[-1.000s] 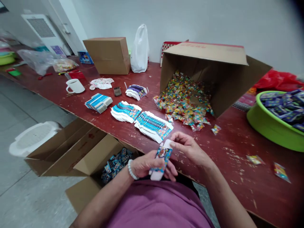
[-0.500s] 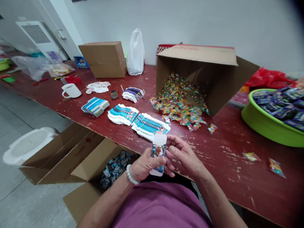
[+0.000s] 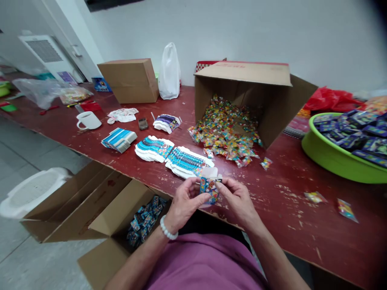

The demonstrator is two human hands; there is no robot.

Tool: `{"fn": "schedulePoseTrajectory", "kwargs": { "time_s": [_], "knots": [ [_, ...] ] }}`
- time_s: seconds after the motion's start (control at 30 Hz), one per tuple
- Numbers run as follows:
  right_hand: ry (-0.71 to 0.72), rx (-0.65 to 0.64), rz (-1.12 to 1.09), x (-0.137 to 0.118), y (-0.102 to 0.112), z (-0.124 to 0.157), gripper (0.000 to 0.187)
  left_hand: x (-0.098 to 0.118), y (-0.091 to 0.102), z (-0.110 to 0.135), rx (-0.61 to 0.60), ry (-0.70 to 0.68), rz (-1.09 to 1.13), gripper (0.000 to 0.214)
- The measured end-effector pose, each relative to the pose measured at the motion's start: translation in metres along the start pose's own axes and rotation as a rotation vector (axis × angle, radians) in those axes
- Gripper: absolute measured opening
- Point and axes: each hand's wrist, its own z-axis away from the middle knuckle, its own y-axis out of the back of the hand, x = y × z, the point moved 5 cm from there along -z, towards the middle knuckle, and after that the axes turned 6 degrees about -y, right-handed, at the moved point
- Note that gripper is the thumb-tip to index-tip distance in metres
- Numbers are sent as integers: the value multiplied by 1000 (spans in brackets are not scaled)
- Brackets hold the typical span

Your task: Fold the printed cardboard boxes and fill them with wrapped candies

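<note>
Between my two hands is a small blue printed carton [image 3: 211,189] with a white flap standing up at its top, held above the table's front edge. My left hand [image 3: 186,198] grips its left side with the thumb across the front. My right hand [image 3: 235,196] pinches the right side near the top, thumb in front. Just beyond lie two fanned rows of flat blue cartons, a nearer row [image 3: 188,162] and a farther row [image 3: 154,148]. Whether anything is inside the held carton cannot be seen.
A cardboard box [image 3: 242,74] on its side spills wrapped candies [image 3: 229,137]. To the right stands a green basin [image 3: 338,163] of purple packs. Below the table edge, an open carton [image 3: 116,207] holds blue boxes [image 3: 145,219]. A white mug [image 3: 88,120] and blue stack [image 3: 119,139] stand left.
My right hand has closed from beside the carton onto its right side. The carton has turned, and its lower flap no longer shows. The camera view has shifted slightly.
</note>
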Motion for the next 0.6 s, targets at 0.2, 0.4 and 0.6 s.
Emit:
{"fn": "schedulePoseTrajectory", "kwargs": {
  "time_s": [0.2,0.4,0.6],
  "knots": [
    [36,147,-113,-3,-2,3,35,3,-4,7,100,-152,-78,63],
    [94,95,-19,1,2,2,19,-1,0,1,-5,-36,-86,45],
    [0,41,46,2,9,-4,22,6,2,-5,-37,33,-15,26]
  ]
}}
